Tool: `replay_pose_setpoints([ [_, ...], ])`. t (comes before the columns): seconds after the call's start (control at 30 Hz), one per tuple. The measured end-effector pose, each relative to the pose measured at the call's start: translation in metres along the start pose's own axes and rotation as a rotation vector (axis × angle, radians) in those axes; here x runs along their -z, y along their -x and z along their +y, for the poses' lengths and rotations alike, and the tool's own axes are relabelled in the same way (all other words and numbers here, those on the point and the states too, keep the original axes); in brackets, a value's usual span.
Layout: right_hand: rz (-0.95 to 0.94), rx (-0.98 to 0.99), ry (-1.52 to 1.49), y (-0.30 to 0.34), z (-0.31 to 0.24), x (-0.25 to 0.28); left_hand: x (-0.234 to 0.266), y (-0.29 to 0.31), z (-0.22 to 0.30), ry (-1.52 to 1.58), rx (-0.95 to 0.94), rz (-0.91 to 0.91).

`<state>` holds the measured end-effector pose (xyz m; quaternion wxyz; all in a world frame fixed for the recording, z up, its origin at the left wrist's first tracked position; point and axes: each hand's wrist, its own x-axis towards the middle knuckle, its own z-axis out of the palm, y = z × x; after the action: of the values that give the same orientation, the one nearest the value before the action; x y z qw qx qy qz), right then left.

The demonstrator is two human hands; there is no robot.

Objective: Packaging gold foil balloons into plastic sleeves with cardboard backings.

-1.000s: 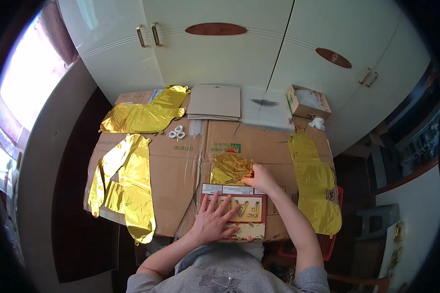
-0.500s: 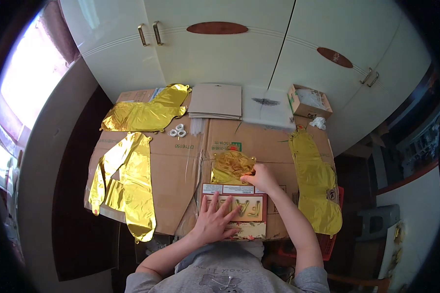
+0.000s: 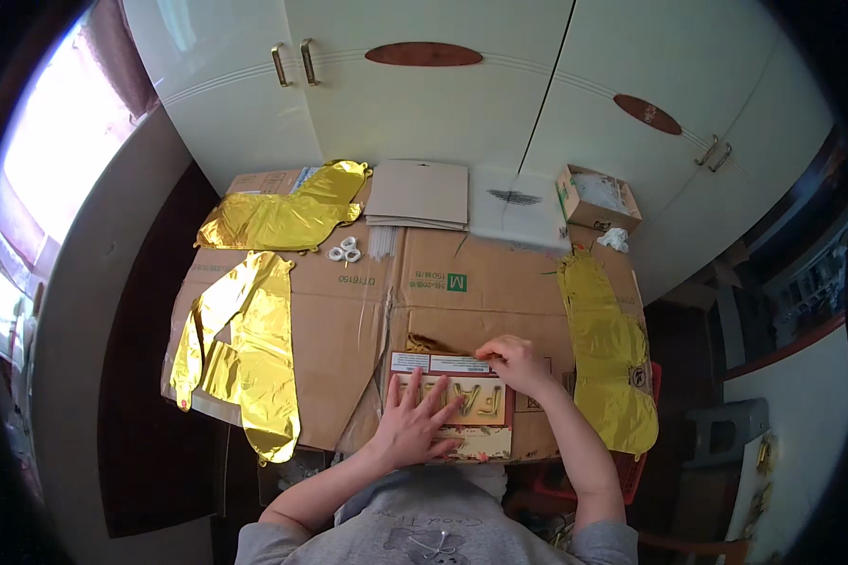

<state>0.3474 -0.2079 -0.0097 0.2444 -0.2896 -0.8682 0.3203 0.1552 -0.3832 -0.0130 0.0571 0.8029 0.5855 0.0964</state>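
Note:
My left hand (image 3: 412, 424) lies with spread fingers on a printed card (image 3: 485, 400), pressing it against the cardboard. The card has gold letter shapes, a dark red border and a pale label strip along its far edge. My right hand (image 3: 513, 361) is closed at that far edge, pinching a gold foil balloon (image 3: 426, 344). Only a narrow, dark gold strip of this balloon shows beyond the card; the rest is hidden. Flat gold foil balloons lie around: an angular one (image 3: 266, 353) on the left, another (image 3: 287, 215) at the far left, and a long one (image 3: 608, 353) on the right.
Cardboard sheets (image 3: 339, 325) cover the table. At the back are a stack of grey-brown boards (image 3: 416, 193), small white ribbon rolls (image 3: 349, 244), a clear plastic sheet (image 3: 516, 212), and an open box (image 3: 598, 198) beside crumpled white paper (image 3: 614, 239). Pale cabinets (image 3: 424, 104) stand behind.
The crumpled gold balloon beyond the card has shrunk to a narrow strip at its far edge. My right hand has shifted slightly nearer; my left hand stays on the card.

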Motion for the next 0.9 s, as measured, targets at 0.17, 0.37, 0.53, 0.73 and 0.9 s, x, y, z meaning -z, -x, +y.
replay_pose_setpoints([
  [0.17, 0.087, 0.331, 0.221, 0.015, 0.001, -0.006, 0.010, -0.005, 0.001, 0.011, 0.040, -0.214],
  [0.37, 0.074, 0.458, 0.361, 0.024, -0.004, -0.010, -0.003, 0.001, -0.002, 0.027, -0.001, -0.030],
  [0.53, -0.005, 0.427, 0.374, 0.030, 0.004, -0.013, -0.003, 0.000, -0.002, 0.012, 0.013, -0.070],
  [0.73, 0.000, 0.424, 0.419, 0.033, -0.007, -0.015, -0.008, 0.000, -0.004, 0.037, 0.008, -0.017],
  [0.9, 0.011, 0.516, 0.486, 0.030, -0.022, -0.015, -0.009, -0.001, -0.004, 0.088, 0.010, -0.031],
])
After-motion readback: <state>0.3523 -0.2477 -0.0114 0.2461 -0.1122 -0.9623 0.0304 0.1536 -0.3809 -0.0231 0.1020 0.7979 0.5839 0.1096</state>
